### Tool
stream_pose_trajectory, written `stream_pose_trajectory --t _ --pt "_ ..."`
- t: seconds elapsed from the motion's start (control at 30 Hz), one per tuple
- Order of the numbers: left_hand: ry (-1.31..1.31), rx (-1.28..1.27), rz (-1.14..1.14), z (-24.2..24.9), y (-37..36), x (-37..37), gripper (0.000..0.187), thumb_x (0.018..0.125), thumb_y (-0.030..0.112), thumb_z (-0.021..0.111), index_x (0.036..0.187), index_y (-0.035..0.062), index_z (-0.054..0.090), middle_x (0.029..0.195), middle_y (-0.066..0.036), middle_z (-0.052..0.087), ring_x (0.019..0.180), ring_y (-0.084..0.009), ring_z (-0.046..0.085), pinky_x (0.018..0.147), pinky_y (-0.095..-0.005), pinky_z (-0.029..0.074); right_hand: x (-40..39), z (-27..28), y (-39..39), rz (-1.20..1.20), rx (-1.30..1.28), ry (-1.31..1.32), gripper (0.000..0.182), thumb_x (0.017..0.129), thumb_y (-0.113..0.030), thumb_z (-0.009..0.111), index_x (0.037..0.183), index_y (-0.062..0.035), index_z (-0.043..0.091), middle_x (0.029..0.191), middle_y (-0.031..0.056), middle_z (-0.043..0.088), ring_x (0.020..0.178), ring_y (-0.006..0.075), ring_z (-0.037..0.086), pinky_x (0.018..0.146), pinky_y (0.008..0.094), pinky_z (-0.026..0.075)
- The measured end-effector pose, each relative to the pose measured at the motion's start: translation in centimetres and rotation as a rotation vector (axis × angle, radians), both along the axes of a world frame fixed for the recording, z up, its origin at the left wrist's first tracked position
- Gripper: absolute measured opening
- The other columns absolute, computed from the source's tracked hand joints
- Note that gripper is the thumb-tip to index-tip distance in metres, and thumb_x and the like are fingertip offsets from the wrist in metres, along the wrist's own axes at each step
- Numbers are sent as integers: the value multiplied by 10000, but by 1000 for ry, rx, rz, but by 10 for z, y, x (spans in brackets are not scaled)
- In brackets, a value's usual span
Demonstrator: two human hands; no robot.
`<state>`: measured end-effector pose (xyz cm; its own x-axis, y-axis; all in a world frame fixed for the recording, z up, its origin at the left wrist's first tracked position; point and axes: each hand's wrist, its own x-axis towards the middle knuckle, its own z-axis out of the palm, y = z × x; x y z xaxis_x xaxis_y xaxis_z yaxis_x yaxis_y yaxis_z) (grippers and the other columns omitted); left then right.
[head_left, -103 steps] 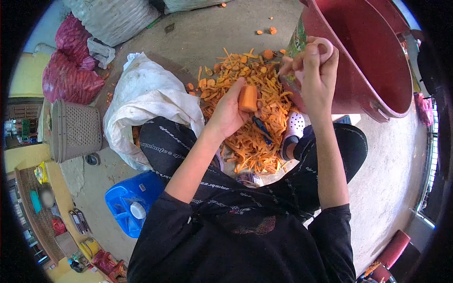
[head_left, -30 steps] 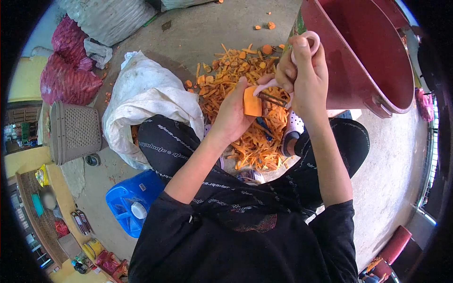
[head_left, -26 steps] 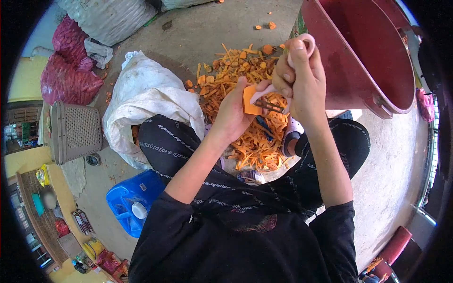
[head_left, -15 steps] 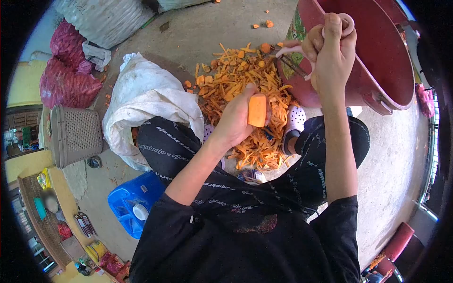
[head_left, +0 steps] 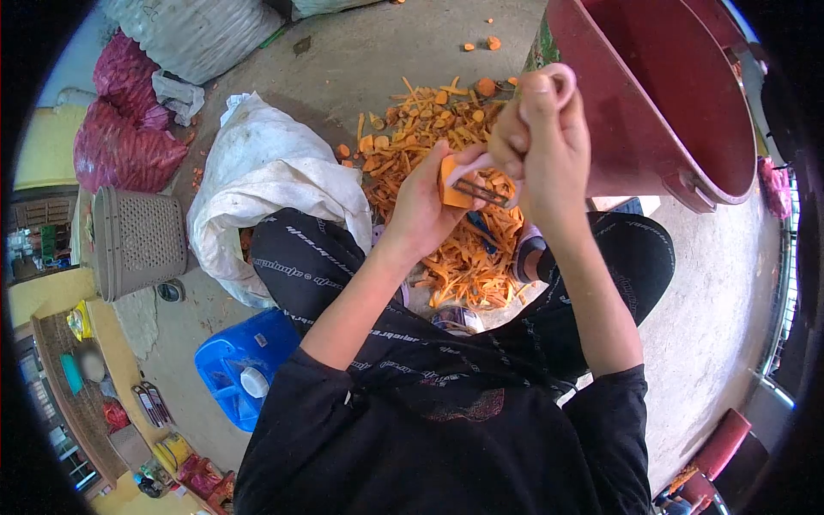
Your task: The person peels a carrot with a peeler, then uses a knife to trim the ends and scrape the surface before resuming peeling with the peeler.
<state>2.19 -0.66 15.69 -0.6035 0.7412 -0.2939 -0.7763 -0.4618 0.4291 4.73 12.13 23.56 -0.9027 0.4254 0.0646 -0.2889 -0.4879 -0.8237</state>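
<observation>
My left hand (head_left: 422, 209) is closed around a chunky piece of peeled orange carrot (head_left: 450, 184), with one cut end showing. In my right hand (head_left: 549, 146) is a pale pink peeler (head_left: 482, 192), its looped handle end sticking out above my fist. The peeler's metal blade overlaps the right side of the carrot; whether it touches cannot be made out. Beneath both hands a heap of carrot peelings and cut ends (head_left: 459, 279) covers the floor between my feet.
A big red tub (head_left: 635, 112) stands at the upper right. On the left are an open white sack (head_left: 283, 189), a grey perforated basket (head_left: 142, 240) and a blue jerrycan (head_left: 232, 365). Red mesh sacks (head_left: 129, 146) and a large white sack (head_left: 197, 34) lie farther back.
My right hand has come down and left with the peeler, from beside the red tub to the carrot. My left hand has tilted the carrot and shifted slightly left.
</observation>
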Motion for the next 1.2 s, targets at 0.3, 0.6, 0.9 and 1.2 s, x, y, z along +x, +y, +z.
stream_pose_trajectory --t 0.3,0.6,0.9,1.2 --pt "-84 -50 66 8 3 7 306 962 365 390 968 101 544 885 -25 584 814 -155 576 698 -329 470 -4 -10 -8 63 22 -54 213 960 -261 468 952 -79 357 625 5 401 447 63 377 351 203 305" --pt "5 7 -46 19 1 7 340 963 371 383 812 82 478 731 -30 444 667 -166 427 582 -303 369 -22 17 51 -351 349 301 168 970 -226 446 933 -78 375 621 9 367 463 81 344 478 296 488" --pt "77 -49 -23 21 0 4 355 958 386 389 827 74 496 745 -36 472 677 -168 467 596 -310 387 -14 -5 49 -277 339 214 188 979 -243 412 967 -66 347 643 28 432 481 90 445 478 244 481" --pt "-46 -127 75 17 0 1 303 937 352 446 897 64 531 838 -72 545 765 -196 535 660 -351 447 -11 -10 44 -246 362 17 193 959 -240 463 960 -71 369 667 35 457 493 98 461 514 262 495"
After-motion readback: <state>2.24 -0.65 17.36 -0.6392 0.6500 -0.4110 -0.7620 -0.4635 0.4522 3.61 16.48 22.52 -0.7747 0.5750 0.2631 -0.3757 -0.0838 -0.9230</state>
